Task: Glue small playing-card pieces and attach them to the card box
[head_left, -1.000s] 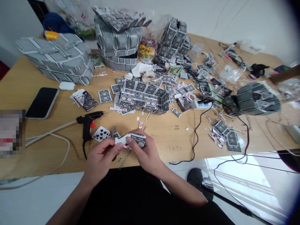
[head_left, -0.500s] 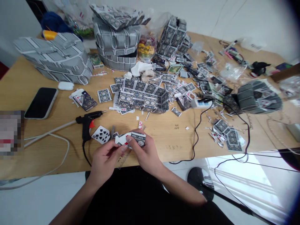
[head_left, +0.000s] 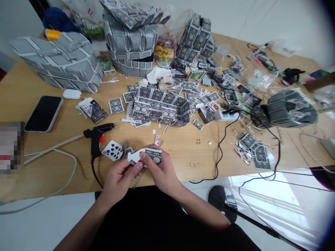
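Observation:
Between both hands, above the table's front edge, I hold a cut and folded playing card (head_left: 154, 155), its white and red face at the left and its patterned back at the right. My left hand (head_left: 121, 177) pinches its left part with thumb and fingers. My right hand (head_left: 161, 170) grips the right part, thumb pressed on top. Left of my hands lies a ten of spades card (head_left: 112, 150), and past it a black glue gun (head_left: 96, 136). A card strip (head_left: 156, 140) lies just beyond my fingers. A ruler partly under my hands is mostly hidden.
An open box made of cards (head_left: 161, 106) stands mid-table. Behind are card-built shapes (head_left: 131, 43), and scattered cards spread to the right. A phone (head_left: 44, 114) lies at the left. A black cable (head_left: 219, 153) runs from a power strip (head_left: 226, 115) over the front edge.
The view has shifted very slightly. Both hands keep their grip on the folded card, with almost no movement.

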`<action>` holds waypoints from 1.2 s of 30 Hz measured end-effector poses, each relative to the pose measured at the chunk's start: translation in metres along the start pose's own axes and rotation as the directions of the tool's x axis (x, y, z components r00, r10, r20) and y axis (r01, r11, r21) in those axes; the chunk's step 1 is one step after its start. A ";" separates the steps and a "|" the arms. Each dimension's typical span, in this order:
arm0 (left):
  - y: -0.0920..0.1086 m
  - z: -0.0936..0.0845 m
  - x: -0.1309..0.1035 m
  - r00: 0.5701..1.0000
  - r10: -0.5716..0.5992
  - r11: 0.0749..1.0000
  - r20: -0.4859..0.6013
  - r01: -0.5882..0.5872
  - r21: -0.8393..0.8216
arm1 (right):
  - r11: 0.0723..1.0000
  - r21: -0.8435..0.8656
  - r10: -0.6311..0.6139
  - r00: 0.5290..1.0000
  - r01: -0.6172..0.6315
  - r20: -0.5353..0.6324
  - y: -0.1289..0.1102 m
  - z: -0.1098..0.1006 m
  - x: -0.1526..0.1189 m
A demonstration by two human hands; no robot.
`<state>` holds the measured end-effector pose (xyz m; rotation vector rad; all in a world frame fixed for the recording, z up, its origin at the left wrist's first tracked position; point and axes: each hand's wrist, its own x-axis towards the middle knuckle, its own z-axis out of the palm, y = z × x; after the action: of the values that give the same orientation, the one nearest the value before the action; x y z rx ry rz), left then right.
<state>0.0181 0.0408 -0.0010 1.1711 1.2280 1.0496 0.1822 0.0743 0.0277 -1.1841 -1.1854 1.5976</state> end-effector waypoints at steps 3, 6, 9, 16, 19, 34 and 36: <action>0.002 0.000 0.001 1.000 -0.004 0.999 -0.013 0.004 -0.035 | 1.000 -0.018 -0.017 1.000 0.016 -0.014 -0.001 -0.002 0.001; 0.001 -0.002 0.001 0.999 -0.033 0.999 -0.007 0.033 0.003 | 1.000 -0.009 -0.007 1.000 0.007 0.000 -0.002 -0.003 0.003; 0.001 -0.009 0.001 0.998 -0.060 0.997 0.003 0.060 0.056 | 1.000 -0.015 -0.012 1.000 0.012 -0.012 -0.002 -0.005 0.005; 0.001 -0.021 0.001 0.999 -0.046 0.995 0.025 0.043 0.089 | 0.999 -0.038 0.001 1.000 0.000 0.006 -0.003 -0.007 0.003; -0.003 -0.020 -0.001 0.999 -0.036 0.998 0.001 0.036 0.058 | 1.000 -0.009 0.002 1.000 -0.002 0.013 -0.002 -0.006 0.002; -0.002 -0.033 -0.002 0.993 -0.011 0.999 0.118 0.006 0.042 | 1.000 -0.004 0.031 0.996 -0.030 0.088 -0.004 -0.007 0.003; 0.001 -0.031 0.000 0.991 0.022 0.999 0.132 -0.028 0.044 | 0.999 -0.013 0.040 0.997 -0.039 0.069 -0.003 -0.008 0.004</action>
<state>-0.0127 0.0433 0.0005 1.2740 1.1421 0.9518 0.1895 0.0801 0.0284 -1.1750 -1.2239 1.6746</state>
